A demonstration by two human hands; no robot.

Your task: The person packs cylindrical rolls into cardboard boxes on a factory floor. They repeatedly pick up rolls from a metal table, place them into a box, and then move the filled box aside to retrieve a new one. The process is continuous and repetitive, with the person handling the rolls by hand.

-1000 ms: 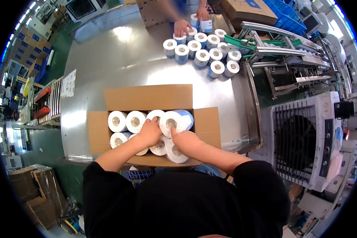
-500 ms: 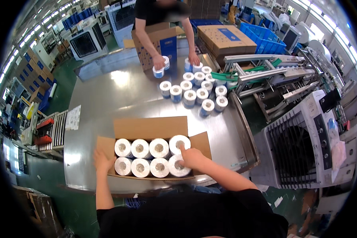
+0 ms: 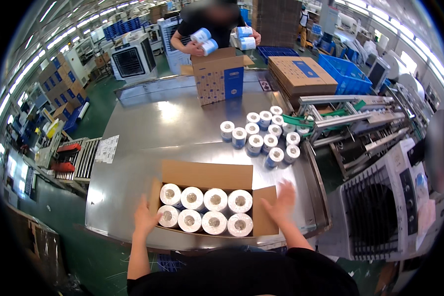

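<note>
An open cardboard box (image 3: 207,172) stands on the near part of the metal table, flaps spread outward. Several white paper rolls (image 3: 215,200) fill it on end in two rows. My left hand (image 3: 145,217) is at the box's left side, fingers stretched upward and thumb apart, with nothing visible in it. On the other side my right hand (image 3: 281,203) is raised by the right flap (image 3: 265,211), fingers extended, slightly blurred and holding nothing. Its thumb overlaps the flap; whether it touches cannot be told. Further off, a group of blue-and-white wrapped rolls (image 3: 255,144) stands upright.
Across the metal table (image 3: 148,133), a co-worker holds wrapped rolls (image 3: 208,47) in both hands above another carton (image 3: 218,81). A conveyor frame (image 3: 355,116) and air cooler (image 3: 375,207) stand right. Flat cartons (image 3: 301,76) and a blue crate (image 3: 344,74) lie beyond.
My right hand has left the rolls in the box and moved right, opening beside the flap. The co-worker has lifted rolls off the table to above the far carton. The view has shifted.
</note>
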